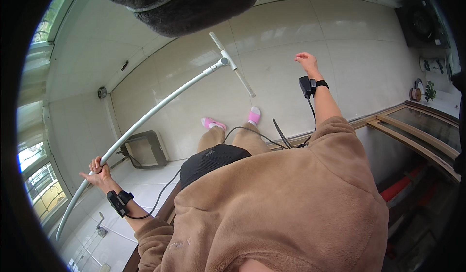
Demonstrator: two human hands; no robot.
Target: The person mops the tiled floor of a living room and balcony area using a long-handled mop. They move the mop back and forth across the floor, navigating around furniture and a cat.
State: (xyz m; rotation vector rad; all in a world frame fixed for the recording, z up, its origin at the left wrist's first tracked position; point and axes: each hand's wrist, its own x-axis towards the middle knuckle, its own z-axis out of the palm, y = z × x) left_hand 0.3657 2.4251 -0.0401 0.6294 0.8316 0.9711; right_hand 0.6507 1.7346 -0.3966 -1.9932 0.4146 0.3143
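Observation:
My left hand [99, 173] is around the long white pole of a squeegee [156, 108], at the left of the view. The pole runs from the lower left up to the floor's middle, where a T-shaped head with a clear blade [244, 82] is joined to it by a swivel. My right hand [307, 60] is held out over the tiled floor, away from the pole, with its fingers curled; whether it holds anything small is not plain. Both wrists wear black strapped devices with cables.
My feet in pink slippers [214, 122] stand on the floor tiles [276, 68]. A grey-framed rectangular fixture [145, 150] is at the left wall. Windows [47, 188] are far left. A sliding door frame [418, 126], a small plant [430, 91] and a black front-loading appliance [420, 22] are at right.

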